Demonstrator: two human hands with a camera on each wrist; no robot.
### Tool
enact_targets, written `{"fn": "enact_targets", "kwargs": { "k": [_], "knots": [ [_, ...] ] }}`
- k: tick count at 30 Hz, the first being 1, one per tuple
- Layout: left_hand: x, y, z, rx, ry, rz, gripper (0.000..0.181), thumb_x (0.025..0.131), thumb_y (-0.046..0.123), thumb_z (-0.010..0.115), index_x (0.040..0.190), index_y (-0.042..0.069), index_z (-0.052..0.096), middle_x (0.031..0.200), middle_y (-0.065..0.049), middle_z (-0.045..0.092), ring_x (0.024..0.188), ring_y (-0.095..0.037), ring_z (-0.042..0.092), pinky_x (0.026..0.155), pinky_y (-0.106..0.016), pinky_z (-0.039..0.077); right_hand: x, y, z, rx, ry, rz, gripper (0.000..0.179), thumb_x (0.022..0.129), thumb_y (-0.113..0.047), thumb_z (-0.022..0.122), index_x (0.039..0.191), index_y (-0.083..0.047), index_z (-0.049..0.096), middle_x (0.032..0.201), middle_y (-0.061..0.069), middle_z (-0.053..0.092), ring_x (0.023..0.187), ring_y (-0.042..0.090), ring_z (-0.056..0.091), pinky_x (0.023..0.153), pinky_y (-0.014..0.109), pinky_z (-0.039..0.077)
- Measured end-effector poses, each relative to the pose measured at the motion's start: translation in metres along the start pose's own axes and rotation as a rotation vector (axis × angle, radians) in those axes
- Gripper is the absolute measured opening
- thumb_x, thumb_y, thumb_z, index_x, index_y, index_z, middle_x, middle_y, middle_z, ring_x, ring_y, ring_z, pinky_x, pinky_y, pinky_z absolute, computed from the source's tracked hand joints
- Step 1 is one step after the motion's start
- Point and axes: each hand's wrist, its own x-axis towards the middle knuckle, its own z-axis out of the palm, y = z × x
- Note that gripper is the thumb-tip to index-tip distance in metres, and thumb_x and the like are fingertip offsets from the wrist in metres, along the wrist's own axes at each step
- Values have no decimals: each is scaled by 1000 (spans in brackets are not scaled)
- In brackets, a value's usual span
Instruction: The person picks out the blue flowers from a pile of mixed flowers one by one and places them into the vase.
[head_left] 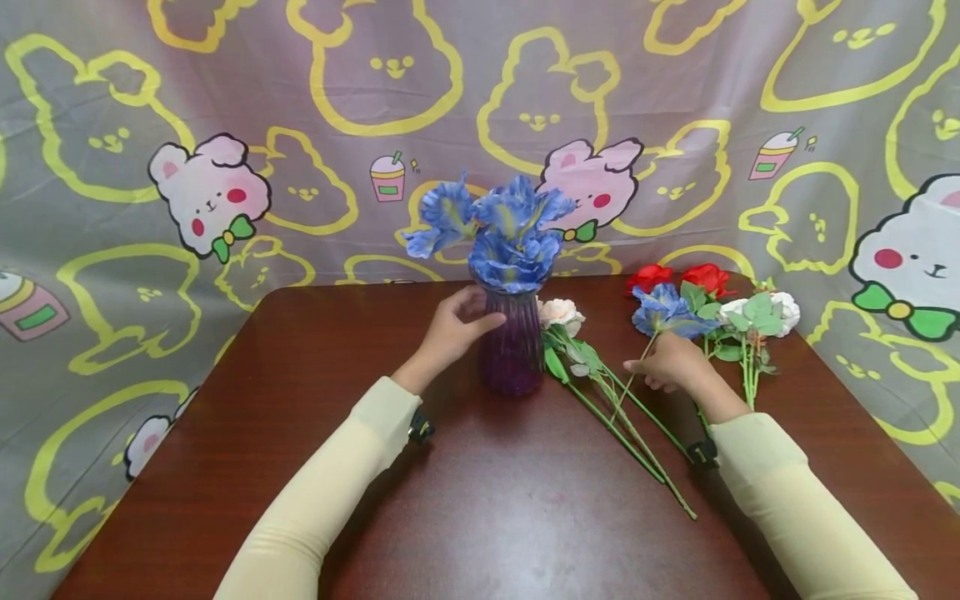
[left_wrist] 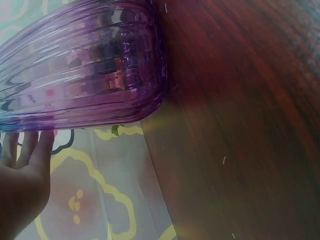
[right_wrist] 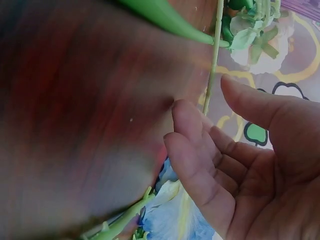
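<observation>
A ribbed purple glass vase (head_left: 512, 350) stands upright on the table with several blue flowers (head_left: 513, 233) in it. My left hand (head_left: 457, 327) holds the vase from its left side, thumb across the front; in the left wrist view its fingers (left_wrist: 40, 150) touch the glass. On the right, my right hand (head_left: 675, 367) is at the stem of another blue flower (head_left: 663, 310). The right wrist view shows that stem (right_wrist: 216, 60) passing between the thumb and the loosely bent fingers (right_wrist: 192, 160), which stand apart. Part of the stem is hidden behind the fingers.
A pale pink flower (head_left: 561, 314) and long green stems (head_left: 615, 425) lie just right of the vase. Red flowers (head_left: 705, 278) and white flowers (head_left: 782, 312) lie at the back right of the brown table (head_left: 480, 517). A patterned curtain (head_left: 480, 108) hangs behind.
</observation>
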Motion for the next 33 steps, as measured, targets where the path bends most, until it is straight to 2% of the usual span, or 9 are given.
{"fn": "enact_targets", "kwargs": {
  "k": [4,8,15,19,28,33],
  "knots": [
    [0,0,0,6,-6,-9,46,89,3,70,132,-5,54,125,-22,60,116,-32,56,98,-40,46,1,1,3,-4,-14,-25,35,89,-27,70,77,5,70,63,7,66,57,19,64,56,36,57],
    [0,0,0,4,4,-5,46,89,8,72,131,-2,56,124,-19,61,115,-29,57,98,-39,47,0,-1,5,-2,-34,-32,30,88,-23,71,82,6,72,65,7,66,60,19,65,56,36,57],
    [-1,-2,0,-3,11,48,44,87,14,75,126,2,60,118,-14,65,110,-25,60,95,-38,48,-1,-1,6,37,-52,-3,24,88,-16,70,81,7,69,65,8,67,61,20,67,57,36,58],
    [-1,-2,0,-2,9,50,43,87,14,75,126,2,60,118,-13,65,111,-24,59,96,-38,47,-1,1,6,79,-62,25,21,89,-11,67,81,8,68,64,8,67,60,21,68,57,36,58],
    [-2,0,0,-19,-1,10,47,88,10,73,131,-2,56,125,-20,61,116,-30,56,99,-41,45,0,4,3,142,-6,45,19,89,-4,63,77,10,68,59,10,66,56,20,68,55,33,58],
    [-2,-1,0,-2,6,8,45,88,12,74,129,1,58,122,-16,63,114,-27,58,97,-39,47,-1,3,1,139,23,25,19,89,-3,63,78,11,68,58,11,66,53,19,67,54,33,58]
  ]
}}
